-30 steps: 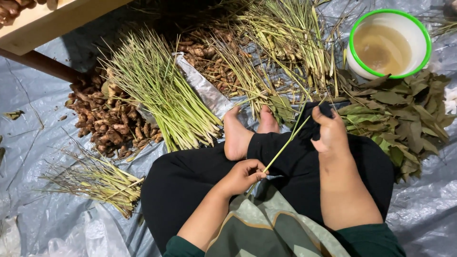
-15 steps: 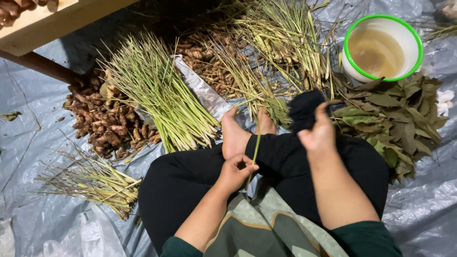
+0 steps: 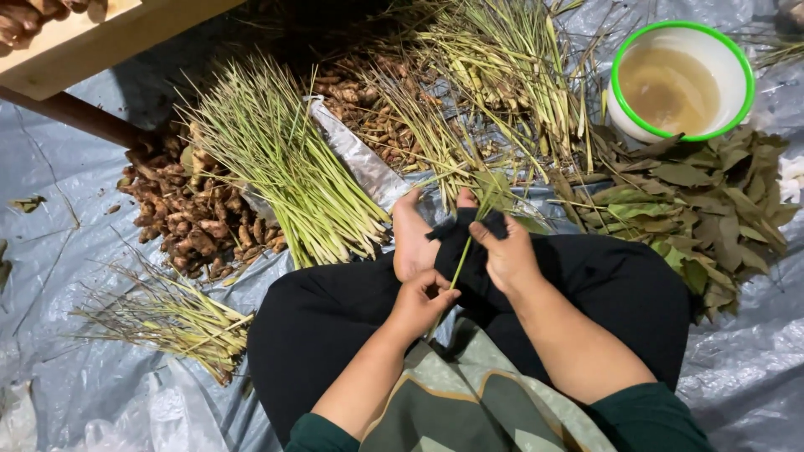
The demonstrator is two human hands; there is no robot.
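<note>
I sit cross-legged on a grey tarp, and both hands meet over my lap on one thin green stalk [image 3: 460, 261]. My left hand [image 3: 421, 303] pinches its lower end. My right hand [image 3: 505, 254] grips it higher up, near its leafy top, just in front of my bare feet [image 3: 412, 238]. A trimmed pile of green stalks [image 3: 280, 167] lies to the left of my feet. A looser heap of stalks with dry leaves [image 3: 494, 75] lies beyond them.
Brown knobbly roots [image 3: 188, 222] are heaped at left, beside a small bundle of dry stalk trimmings [image 3: 172, 322]. A green-rimmed white bowl of cloudy water [image 3: 680, 82] stands at top right above a pile of green leaves [image 3: 699, 209]. A wooden bench [image 3: 92, 46] crosses the top left.
My right hand came back from the right toward my feet and closed on the stalk's upper part. The stalk swung from slanting right to nearly upright. My left hand kept its grip.
</note>
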